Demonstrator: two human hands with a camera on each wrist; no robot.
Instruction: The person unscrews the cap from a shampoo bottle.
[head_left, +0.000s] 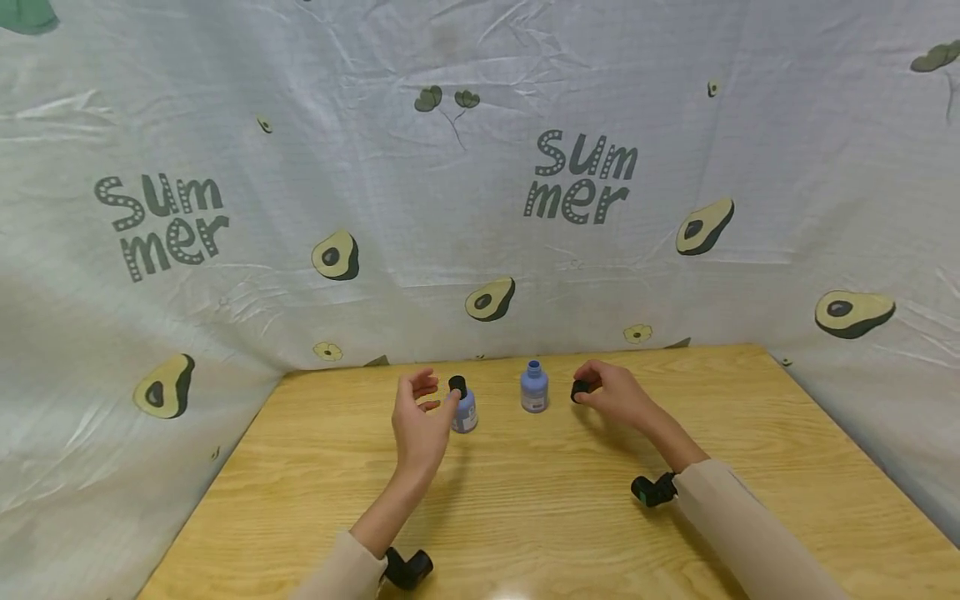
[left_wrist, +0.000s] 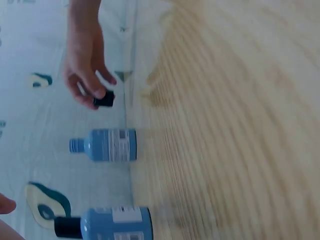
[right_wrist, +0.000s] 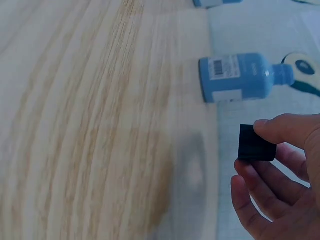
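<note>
Between its thumb and fingers my right hand (head_left: pixel 615 393) pinches a black bottle cap (right_wrist: pixel 257 143), held above the tabletop. To its left an uncapped blue bottle (head_left: pixel 534 390) stands upright, its threaded neck bare in the right wrist view. A second blue bottle (head_left: pixel 465 412), upright with a black cap (left_wrist: pixel 67 227) on it, stands farther left. Just left of that one is my left hand (head_left: pixel 422 425), fingers loosely bent and holding nothing; its thumb overlaps the bottle in the head view. Both bottles carry white labels.
The bottles stand toward the back of a light wooden table (head_left: pixel 525 500). Behind it hangs a pale cloth (head_left: pixel 420 192) printed with avocados and lettering. Black wrist devices (head_left: pixel 654 490) sit at both sleeves.
</note>
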